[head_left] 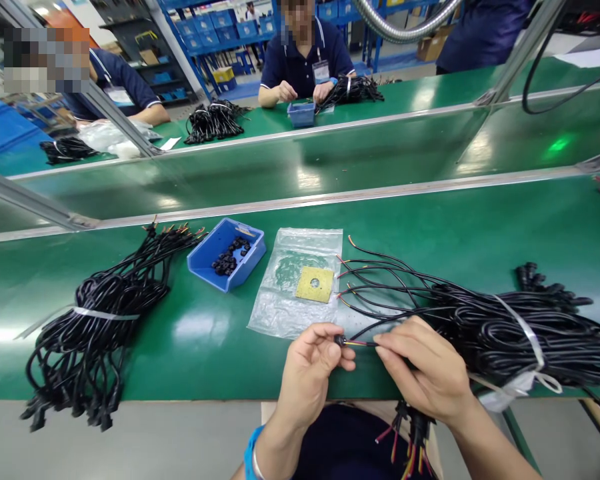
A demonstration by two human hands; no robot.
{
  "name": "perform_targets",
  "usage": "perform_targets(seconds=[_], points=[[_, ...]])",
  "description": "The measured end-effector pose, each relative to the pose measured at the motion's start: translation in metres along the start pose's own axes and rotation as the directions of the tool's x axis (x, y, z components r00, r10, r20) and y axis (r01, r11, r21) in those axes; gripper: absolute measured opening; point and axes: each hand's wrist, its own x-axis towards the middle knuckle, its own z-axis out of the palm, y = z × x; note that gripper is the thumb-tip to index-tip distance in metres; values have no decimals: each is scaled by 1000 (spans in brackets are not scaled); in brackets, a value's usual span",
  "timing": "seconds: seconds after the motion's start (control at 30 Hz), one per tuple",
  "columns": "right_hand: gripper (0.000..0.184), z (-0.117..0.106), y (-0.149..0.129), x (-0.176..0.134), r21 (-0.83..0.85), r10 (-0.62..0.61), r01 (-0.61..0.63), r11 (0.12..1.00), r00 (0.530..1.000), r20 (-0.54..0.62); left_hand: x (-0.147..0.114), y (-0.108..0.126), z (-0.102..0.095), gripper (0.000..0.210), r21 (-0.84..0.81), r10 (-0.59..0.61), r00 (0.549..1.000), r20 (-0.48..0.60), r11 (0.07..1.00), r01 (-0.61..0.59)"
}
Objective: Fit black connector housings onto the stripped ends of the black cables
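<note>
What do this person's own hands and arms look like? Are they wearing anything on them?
Both the left hand and the right hand are without gloves. No sleeves show on the forearms. A bright blue wristband with a whitish inner edge circles the left wrist; nothing is visible on the right wrist.

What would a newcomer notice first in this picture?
The eye probably goes first to the left cable bundle and the right cable bundle, both tied, on the near green table. Between them stands a blue box with black parts. By the front edge, the left hand holds a small black piece and the right hand a thin cable.
</note>
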Motion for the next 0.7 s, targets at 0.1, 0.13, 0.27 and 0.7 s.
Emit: perform_targets(seconds=[0.1,0.13,0.27,0.7], points=[[20,1,0,-1,-15,14,-14,1000,1000,-10,0,0,-1,31,-2,2,1000,-5,1000,-2],[20,1,0,-1,-18,21,-21,1000,1000,-15,0,-1,-2,31,-2,0,1000,-6,1000,0],[19,1,-1,1,-19,44,-45,999,998,-39,0,-1,-3,32,18,-7,1000,-17,1000,7],[19,-1,-2,1,21,36,-35,999,998,-58,1,-4,-5,36,71,20,1000,-9,997,-19]])
